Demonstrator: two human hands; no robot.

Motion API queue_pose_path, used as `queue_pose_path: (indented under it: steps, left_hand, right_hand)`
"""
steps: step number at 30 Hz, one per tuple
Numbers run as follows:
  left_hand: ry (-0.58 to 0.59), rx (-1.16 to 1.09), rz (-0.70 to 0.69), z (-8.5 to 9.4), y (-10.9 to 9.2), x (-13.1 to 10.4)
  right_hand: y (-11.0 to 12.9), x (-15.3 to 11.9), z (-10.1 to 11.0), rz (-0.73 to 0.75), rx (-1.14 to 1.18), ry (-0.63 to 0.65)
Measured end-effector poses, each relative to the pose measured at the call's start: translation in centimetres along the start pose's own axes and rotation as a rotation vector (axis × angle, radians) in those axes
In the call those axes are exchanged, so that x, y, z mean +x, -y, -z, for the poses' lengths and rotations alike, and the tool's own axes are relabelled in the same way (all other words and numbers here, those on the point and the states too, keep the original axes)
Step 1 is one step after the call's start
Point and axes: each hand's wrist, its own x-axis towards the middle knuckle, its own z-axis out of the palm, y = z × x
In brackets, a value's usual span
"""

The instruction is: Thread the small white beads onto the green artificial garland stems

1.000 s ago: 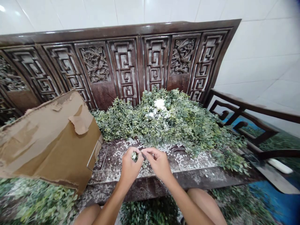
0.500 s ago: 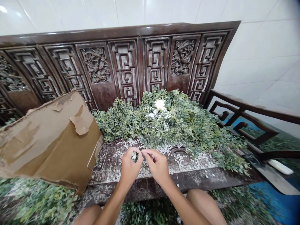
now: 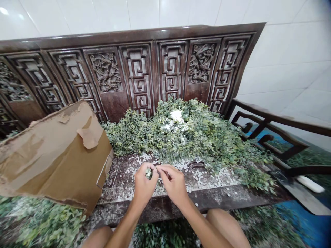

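Note:
My left hand (image 3: 145, 182) is closed around a small green leafy sprig (image 3: 148, 173), whose leaves show in the curl of the fingers. Thumb and forefinger of my right hand (image 3: 172, 181) pinch together, almost touching the left fingertips; whatever is between them is too small to make out. Both hands hover over the front of a dark wooden bench seat (image 3: 207, 196). Small white round discs (image 3: 204, 177) lie scattered on the seat. Behind them rises a heap of green leafy sprigs (image 3: 144, 134), with a pile of white discs (image 3: 176, 116) on top.
A torn cardboard box (image 3: 74, 162) stands at left beside a bent metal wire frame (image 3: 103, 172). The carved bench back (image 3: 111, 100) closes off the rear. A cleaver (image 3: 305, 196) and a white-handled item (image 3: 311, 184) lie at right, near the armrest (image 3: 284, 119). More greenery (image 3: 49, 220) fills the lower left.
The hands stay almost in place, still fingertip to fingertip. The leaves within my left hand have turned slightly and show a little more.

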Motion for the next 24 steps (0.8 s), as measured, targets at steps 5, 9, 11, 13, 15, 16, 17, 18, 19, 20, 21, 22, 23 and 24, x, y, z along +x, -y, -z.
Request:
queue_pose_path:
  steps: [5, 9, 11, 13, 15, 16, 17, 18, 19, 20, 21, 22, 23, 24]
  left_hand:
    - [-0.01, 0.009, -0.005, 0.09, -0.11, -0.13]
    - [-0.007, 0.014, 0.003, 0.06, -0.04, -0.15]
    - [0.005, 0.017, 0.02, 0.02, 0.0, -0.14]
    - [0.016, 0.018, 0.04, -0.03, -0.01, -0.13]
    - [0.023, 0.017, 0.058, -0.08, -0.07, -0.09]
    - [0.027, 0.016, 0.066, -0.1, -0.12, -0.07]
    - [0.03, 0.015, 0.073, -0.12, -0.16, -0.03]
    - [0.03, 0.012, 0.077, -0.14, -0.2, 0.0]
    - [0.03, 0.007, 0.08, -0.15, -0.23, 0.03]
    - [0.026, -0.001, 0.08, -0.16, -0.25, 0.06]
    - [0.021, -0.012, 0.078, -0.15, -0.25, 0.08]
    - [0.016, -0.022, 0.076, -0.14, -0.25, 0.09]
    - [0.012, -0.033, 0.075, -0.12, -0.24, 0.09]
    - [0.01, -0.042, 0.077, -0.09, -0.23, 0.09]
  right_hand:
    - [-0.25, -0.04, -0.1, -0.022, 0.044, 0.023]
    - [-0.51, -0.13, -0.49, -0.105, 0.092, -0.006]
    - [-0.6, -0.22, -0.67, -0.152, 0.116, -0.032]
    - [-0.66, -0.3, -0.76, -0.188, 0.13, -0.056]
    - [-0.66, -0.33, -0.77, -0.205, 0.134, -0.071]
    - [-0.66, -0.32, -0.76, -0.207, 0.133, -0.076]
    - [-0.65, -0.31, -0.75, -0.208, 0.133, -0.079]
    - [-0.64, -0.29, -0.74, -0.207, 0.132, -0.079]
    - [-0.63, -0.27, -0.73, -0.207, 0.132, -0.076]
    - [-0.64, -0.26, -0.72, -0.206, 0.132, -0.072]
    - [-0.66, -0.25, -0.72, -0.207, 0.133, -0.066]
    - [-0.68, -0.24, -0.72, -0.207, 0.134, -0.059]
    - [-0.72, -0.24, -0.72, -0.209, 0.134, -0.053]
    - [-0.74, -0.24, -0.71, -0.209, 0.136, -0.047]
